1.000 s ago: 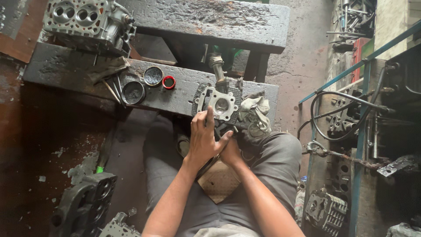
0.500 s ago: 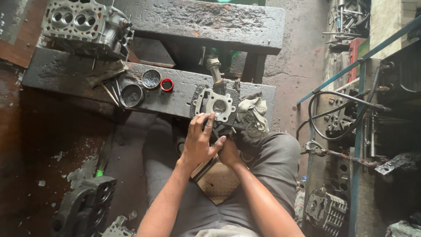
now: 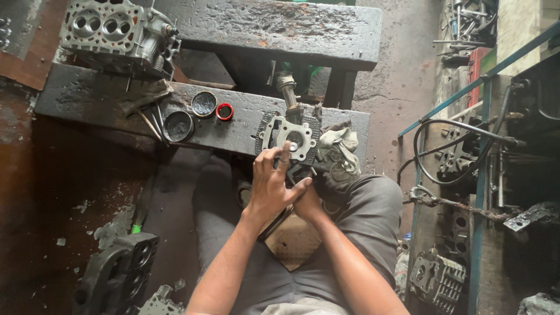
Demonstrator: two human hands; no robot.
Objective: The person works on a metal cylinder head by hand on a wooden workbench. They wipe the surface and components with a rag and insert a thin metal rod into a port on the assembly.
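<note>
My left forearm rises from the bottom centre of the frame toward the middle, wrist straight, and my left hand (image 3: 273, 185) is spread open with fingers fanned upward and the thumb stretched out to the right. My right forearm angles up from the lower right; my right hand (image 3: 308, 204) sits mostly hidden beneath the left, its grip unclear.

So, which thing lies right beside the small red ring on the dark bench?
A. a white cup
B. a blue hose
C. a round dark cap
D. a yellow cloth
C: the round dark cap lies just left of the small red ring on the dark bench, far from the left hand.
</note>
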